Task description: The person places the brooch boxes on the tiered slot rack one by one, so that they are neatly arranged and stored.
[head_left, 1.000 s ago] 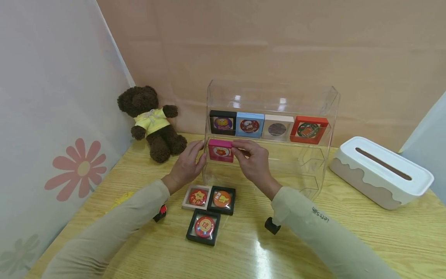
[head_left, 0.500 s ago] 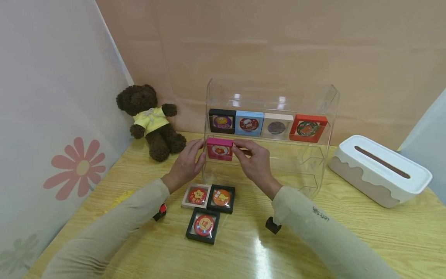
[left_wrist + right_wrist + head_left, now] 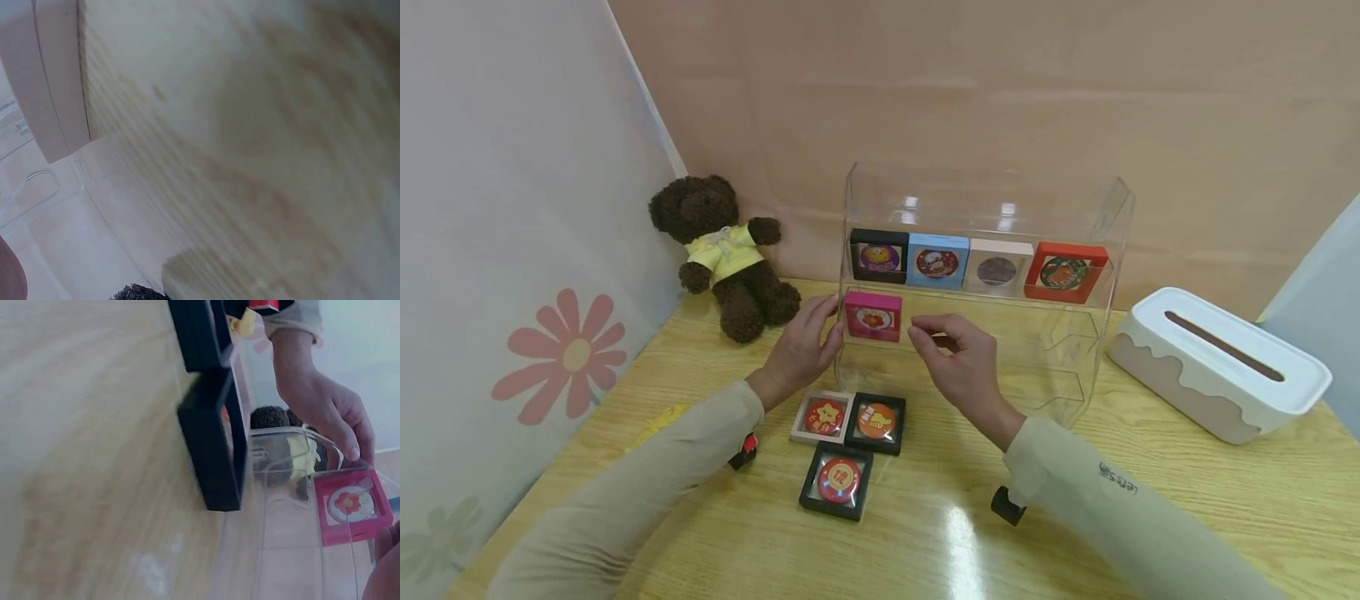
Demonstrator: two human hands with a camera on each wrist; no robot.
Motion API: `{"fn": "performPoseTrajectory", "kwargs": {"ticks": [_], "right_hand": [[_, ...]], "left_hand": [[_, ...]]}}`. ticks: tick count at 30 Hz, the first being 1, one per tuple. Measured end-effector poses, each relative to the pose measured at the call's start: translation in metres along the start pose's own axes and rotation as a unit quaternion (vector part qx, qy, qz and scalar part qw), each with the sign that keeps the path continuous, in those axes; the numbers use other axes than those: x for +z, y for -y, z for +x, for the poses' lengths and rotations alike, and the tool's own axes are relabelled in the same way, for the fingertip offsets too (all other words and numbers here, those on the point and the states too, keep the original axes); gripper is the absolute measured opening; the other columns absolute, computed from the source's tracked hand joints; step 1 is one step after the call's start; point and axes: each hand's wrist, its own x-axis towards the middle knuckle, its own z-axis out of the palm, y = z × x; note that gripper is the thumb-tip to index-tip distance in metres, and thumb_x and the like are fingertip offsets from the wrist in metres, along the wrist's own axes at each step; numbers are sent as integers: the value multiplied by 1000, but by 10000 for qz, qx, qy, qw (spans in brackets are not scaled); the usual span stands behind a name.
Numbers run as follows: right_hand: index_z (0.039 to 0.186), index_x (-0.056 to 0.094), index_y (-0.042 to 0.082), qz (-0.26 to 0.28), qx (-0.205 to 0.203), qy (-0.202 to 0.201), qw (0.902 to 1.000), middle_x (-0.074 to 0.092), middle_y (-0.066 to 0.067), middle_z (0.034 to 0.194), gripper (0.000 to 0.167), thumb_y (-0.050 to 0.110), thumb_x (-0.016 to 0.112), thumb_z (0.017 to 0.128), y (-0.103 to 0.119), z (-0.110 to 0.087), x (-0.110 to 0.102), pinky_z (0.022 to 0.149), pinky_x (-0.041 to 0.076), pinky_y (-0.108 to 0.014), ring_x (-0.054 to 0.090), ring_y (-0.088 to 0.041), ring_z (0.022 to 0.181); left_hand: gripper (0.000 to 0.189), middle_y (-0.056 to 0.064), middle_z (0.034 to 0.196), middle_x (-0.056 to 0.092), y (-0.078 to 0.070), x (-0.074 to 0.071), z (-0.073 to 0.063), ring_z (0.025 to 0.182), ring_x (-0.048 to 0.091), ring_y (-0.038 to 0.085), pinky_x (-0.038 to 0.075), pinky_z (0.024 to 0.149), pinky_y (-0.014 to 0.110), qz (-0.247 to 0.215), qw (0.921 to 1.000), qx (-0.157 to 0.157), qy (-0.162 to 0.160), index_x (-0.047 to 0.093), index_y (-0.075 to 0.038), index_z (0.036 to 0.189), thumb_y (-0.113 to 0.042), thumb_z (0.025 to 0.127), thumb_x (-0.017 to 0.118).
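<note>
In the head view, a pink square frame with a round flower badge stands upright at the left end of the lower tier of a clear acrylic display stand. My left hand rests against the stand's left side, its thumb and fingers at the edge beside the pink frame. Just right of that frame is my right hand, apart from it, fingers loosely bent and nothing between them. Along the upper tier stand black, light blue, beige and red framed badges.
On the table before the stand lie a beige framed star badge and two black framed badges, one thumbs-up, one lower. A brown teddy bear sits back left. A white-topped tissue box stands at right.
My right hand has let go of the pink frame and drawn back to the right. The pink frame stays standing on the lower tier. My left hand keeps its place at the stand's side.
</note>
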Motion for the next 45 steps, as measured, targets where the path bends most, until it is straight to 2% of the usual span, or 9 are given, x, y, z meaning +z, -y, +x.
{"fn": "performPoseTrajectory", "kwargs": {"ticks": [3,6,11,19,23,30,39,45], "right_hand": [[93,70,-9,135,266,275,9992,68,-17,90,9,-7,66,85,8,-7,-3,70,54,-25,66,-27,78],[93,72,-5,398,595,618,9955,69,-13,88,10,-4,66,85,1,-18,-4,69,56,-29,66,-25,77],[94,75,1,575,1042,1207,9855,70,-7,92,10,4,69,86,-15,-36,-4,68,55,-28,67,-21,81],[97,73,-1,116,1436,2060,9679,70,-10,95,14,5,70,85,-26,-56,-8,70,55,-26,66,-19,87],[98,71,-6,-158,1431,2330,9618,69,-14,94,18,5,72,83,-29,-62,-7,69,54,-23,65,-21,84],[101,67,-10,-643,1065,2452,9615,67,-18,95,30,7,78,78,-33,-69,-3,67,54,-24,65,-23,79],[104,66,-7,-1038,1173,2394,9582,66,-13,92,36,11,80,76,-36,-73,-1,65,53,-24,64,-20,76],[115,61,-11,-1065,1380,2424,9544,65,-15,95,50,12,81,75,-32,-74,-4,69,54,-28,65,-24,81]], "left_hand": [[39,25,107,54,0,0,0,91,58,32,53,76,39,2,10000,0,1,52,16,118,-17,100,41],[39,25,108,54,1,1,-2,91,59,32,53,76,39,3,10000,-1,-6,51,16,118,-18,100,41],[40,25,108,54,1,0,-2,92,59,32,53,78,39,-14,10000,-25,24,51,16,119,-18,101,41],[40,25,108,54,1,0,0,92,58,32,53,78,39,-7,10000,-31,29,51,16,119,-18,101,41],[39,26,107,54,1,0,0,91,59,33,53,77,39,-17,10000,-13,5,51,16,119,-17,101,41],[39,25,109,53,1,1,0,93,59,32,52,80,38,-36,10000,-56,39,51,16,119,-17,100,41],[40,26,109,53,0,1,0,93,59,32,53,79,38,-65,9999,-65,52,51,16,119,-17,101,40],[40,26,108,53,1,1,0,92,59,34,53,77,40,-41,10000,-43,4,51,16,119,-18,101,40]]}}
